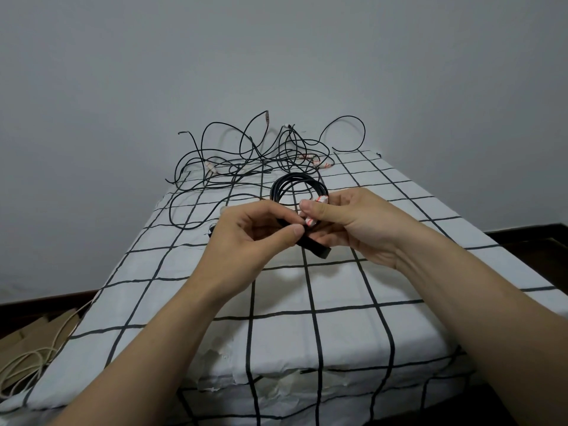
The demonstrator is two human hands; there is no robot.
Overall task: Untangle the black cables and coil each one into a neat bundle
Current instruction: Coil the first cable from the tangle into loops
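Here we see both hands raised just above the desk (pixel 307 302), which is covered in a white cloth with a black grid. They are working on one coiled cable (pixel 295 182).

Our left hand (pixel 246 238) pinches the near side of the coil between thumb and forefinger. Our right hand (pixel 347 222) has its fingers curled round the same part from the other side, with the thumb on top. A red-and-white striped tag (pixel 310 221) shows between the two thumbs. A flat black end piece (pixel 316 249) sticks out below the coil, under our right hand's fingers. The far loops of the coil stand clear of our hands, while the near part is hidden by our fingers, so we cannot tell how it is fastened there.

Behind the coil, at the far edge of the desk, lies the tangle of black cables (pixel 246 161). Its loops cross one another and some rise up against the grey wall (pixel 276 56). One strand runs from the tangle towards our left hand and passes out of sight behind it. More striped tags (pixel 325 162) show among the strands beyond the coil.

Well to the left of the coil, down beside the desk, a pale cord (pixel 27 361) is looped over brown cardboard (pixel 37 330) on the dark floor.
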